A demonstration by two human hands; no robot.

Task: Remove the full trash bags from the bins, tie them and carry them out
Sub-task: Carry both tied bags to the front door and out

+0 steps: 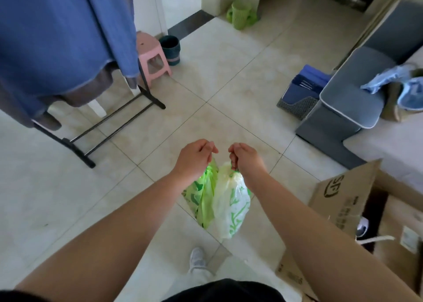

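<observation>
Two tied trash bags hang side by side above the tiled floor in front of me. My left hand (195, 156) grips the top of the green patterned bag (202, 196). My right hand (246, 158) grips the knot of the pale, whitish bag with green print (231, 208). Both fists are curled tight, close together at the same height. A dark teal bin (170, 50) stands by the wall at the back left, and a light green bin (240, 15) stands further back near a doorway.
A clothes rack (114, 123) with blue fabric stands at the left, a pink stool (152, 56) behind it. A grey sofa (348, 100) and file basket (302, 95) sit at the right. Open cardboard boxes (348, 198) stand at the near right. My foot (197, 258) is below.
</observation>
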